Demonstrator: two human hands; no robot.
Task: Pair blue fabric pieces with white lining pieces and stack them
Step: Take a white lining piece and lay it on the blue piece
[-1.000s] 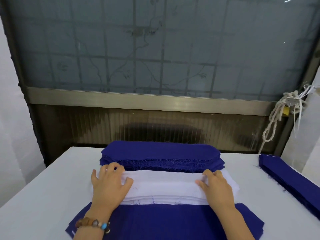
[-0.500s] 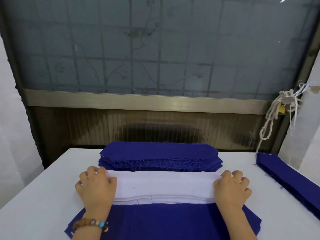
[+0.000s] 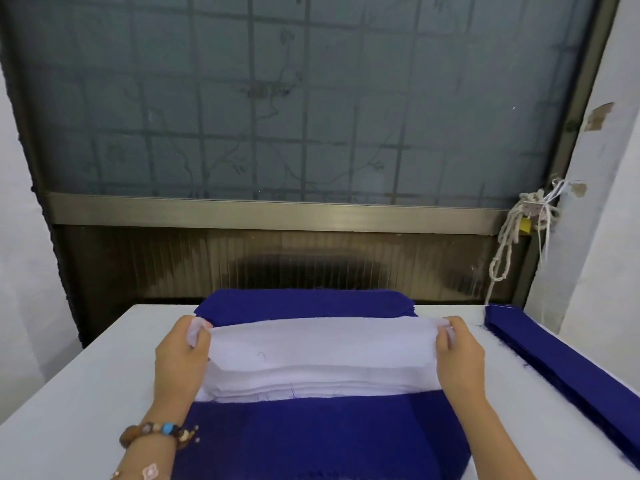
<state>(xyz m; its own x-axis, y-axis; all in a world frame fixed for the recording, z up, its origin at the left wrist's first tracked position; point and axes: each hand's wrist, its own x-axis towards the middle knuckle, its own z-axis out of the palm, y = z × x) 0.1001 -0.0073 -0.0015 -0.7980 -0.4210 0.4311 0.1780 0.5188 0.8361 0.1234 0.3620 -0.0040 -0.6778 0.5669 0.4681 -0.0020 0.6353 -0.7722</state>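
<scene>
1. White lining sheet [image 3: 322, 344]: top piece of the lining pile [image 3: 311, 384], lifted at both ends, near edge resting on the pile; centre of table [image 3: 86, 375].
2. Left hand [image 3: 180, 358]: at 9 o'clock of the sheet, fingers pinched on its left end. Bead bracelet [image 3: 156, 433] at the wrist.
3. Right hand [image 3: 459, 355]: at 3 o'clock, pinched on the right end.
4. Blue stack [image 3: 304, 304]: at 12 o'clock, just beyond the pile.
5. Blue piece [image 3: 311, 438]: at 6 o'clock, flat, bare of lining.
6. Blue strips [image 3: 561, 368]: at 3 o'clock, well apart.
7. Progress: judged early or mid-run; several linings remain, this sheet not yet paired.
</scene>
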